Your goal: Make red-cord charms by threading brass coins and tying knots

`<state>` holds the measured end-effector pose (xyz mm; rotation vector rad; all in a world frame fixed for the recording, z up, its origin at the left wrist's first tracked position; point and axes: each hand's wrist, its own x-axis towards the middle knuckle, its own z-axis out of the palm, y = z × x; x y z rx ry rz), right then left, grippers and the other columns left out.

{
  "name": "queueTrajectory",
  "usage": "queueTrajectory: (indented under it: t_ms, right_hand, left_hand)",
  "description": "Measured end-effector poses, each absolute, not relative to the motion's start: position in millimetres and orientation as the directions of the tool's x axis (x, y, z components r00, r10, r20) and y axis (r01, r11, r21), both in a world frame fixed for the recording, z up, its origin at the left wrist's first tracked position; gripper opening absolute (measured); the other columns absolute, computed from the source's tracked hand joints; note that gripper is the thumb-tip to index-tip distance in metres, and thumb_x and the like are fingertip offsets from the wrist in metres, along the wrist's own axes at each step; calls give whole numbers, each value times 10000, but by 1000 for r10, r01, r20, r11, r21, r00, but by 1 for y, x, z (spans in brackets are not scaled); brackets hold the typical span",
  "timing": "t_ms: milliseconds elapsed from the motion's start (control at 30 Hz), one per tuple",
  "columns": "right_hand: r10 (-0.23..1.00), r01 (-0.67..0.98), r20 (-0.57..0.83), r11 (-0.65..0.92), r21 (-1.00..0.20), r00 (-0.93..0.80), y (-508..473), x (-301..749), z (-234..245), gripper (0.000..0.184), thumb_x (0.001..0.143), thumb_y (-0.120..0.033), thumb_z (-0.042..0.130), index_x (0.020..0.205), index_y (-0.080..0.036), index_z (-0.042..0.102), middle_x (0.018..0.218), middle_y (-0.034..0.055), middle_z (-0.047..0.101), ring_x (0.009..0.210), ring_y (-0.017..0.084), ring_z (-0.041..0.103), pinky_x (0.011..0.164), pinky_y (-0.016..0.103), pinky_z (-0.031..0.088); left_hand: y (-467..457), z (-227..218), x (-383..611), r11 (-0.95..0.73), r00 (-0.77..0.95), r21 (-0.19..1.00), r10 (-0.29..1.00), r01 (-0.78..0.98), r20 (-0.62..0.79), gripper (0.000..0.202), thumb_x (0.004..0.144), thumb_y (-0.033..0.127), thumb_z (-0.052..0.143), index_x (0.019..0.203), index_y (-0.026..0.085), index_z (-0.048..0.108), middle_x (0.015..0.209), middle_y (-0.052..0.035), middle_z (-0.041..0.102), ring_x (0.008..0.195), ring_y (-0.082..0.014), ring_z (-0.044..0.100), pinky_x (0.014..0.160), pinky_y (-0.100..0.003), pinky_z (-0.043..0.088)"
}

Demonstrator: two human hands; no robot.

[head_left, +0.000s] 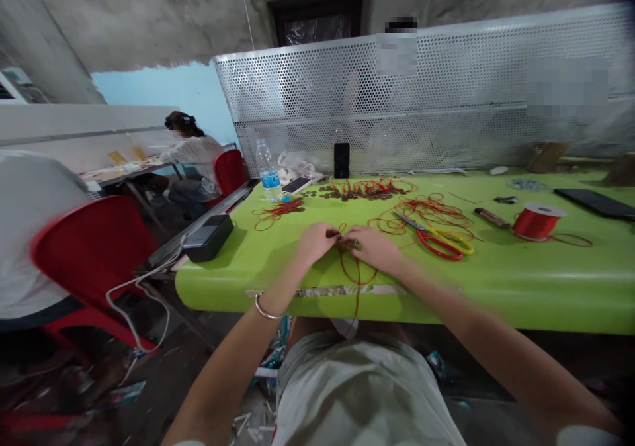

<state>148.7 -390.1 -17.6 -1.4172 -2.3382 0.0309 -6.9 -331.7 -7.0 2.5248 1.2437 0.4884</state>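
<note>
My left hand (317, 242) and my right hand (370, 244) meet above the front of the green table, fingers pinched together. Between them runs a red cord (358, 294), which loops below the fingers and hangs past the table edge. Whatever small piece sits at the fingertips is mostly hidden. To the right of my right hand lie scissors (439, 239) with one red and one yellow handle. A tangle of red cord (436, 211) spreads behind them. Farther back are finished-looking red cords with dark coin-like discs (364, 189), and a smaller bundle (282, 211) lies to the left.
A spool of red cord (537, 222), a lighter-like stick (491, 218) and a dark tablet (595, 203) lie at right. At left stand a black box (208, 237) and a water bottle (268, 173). A perforated metal screen (307, 95) borders the back. Co-workers sit at left.
</note>
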Motion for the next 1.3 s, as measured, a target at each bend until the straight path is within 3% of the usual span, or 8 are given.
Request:
queueTrajectory:
  t_ms: [200,433,533,633,800,867,1300]
  right_hand:
    - [762,794,246,605,60,-599,-386,147,-16,227,859,-122,493,1023,-151,647,1073,104,622,987,227,569,849,333,432]
    - [650,674,181,692,260,-738,-380,151,-9,201,845,-95,518,996,-160,634,1006,88,627,989,203,553,842,306,427]
    - [616,637,171,714,290,-769,-375,152,-10,180,859,-110,495,980,-148,622,957,95,625,959,200,549,818,301,423]
    - [644,679,220,711,182,-733,-372,154,-14,169,880,-151,454,962,-139,601,939,100,608,884,188,549,764,289,422]
    - [772,725,305,632,-273,-558,-364,163,-24,93,807,-148,504,868,-160,573,835,33,601,744,143,529,694,246,394]
    - [832,744,294,553,-376,-470,-361,167,-28,78,785,-147,510,824,-163,575,776,14,598,692,132,521,648,234,383]
    - [938,819,234,338,-464,-255,-348,160,-36,183,835,-247,459,862,-141,606,861,57,646,749,152,558,674,245,399]
  left_hand:
    - [-329,-6,-8,-598,592,399,791,695,155,223,789,215,530,900,169,718,860,-66,716,727,-166,623,679,-240,446]
    - [-326,-9,-8,-593,588,391,795,704,147,234,756,188,533,899,170,718,848,-58,716,724,-163,622,671,-234,448]
    - [-326,-9,-8,-596,589,383,794,706,150,239,747,164,522,878,170,721,833,-64,715,714,-167,620,669,-239,446]
    - [-327,-10,-8,-604,590,376,790,702,167,237,742,149,525,875,174,720,858,-70,713,749,-175,625,687,-243,441]
    - [-328,-11,-10,-615,601,391,780,685,172,196,780,221,541,847,178,720,851,-58,714,745,-170,627,682,-241,442]
    - [-330,-11,-11,-612,602,403,781,680,169,199,796,255,541,853,183,718,856,-51,715,745,-166,629,681,-239,445]
    - [-332,-17,-13,-621,597,394,777,677,199,199,799,270,557,896,187,710,874,-48,710,773,-178,632,703,-252,459]
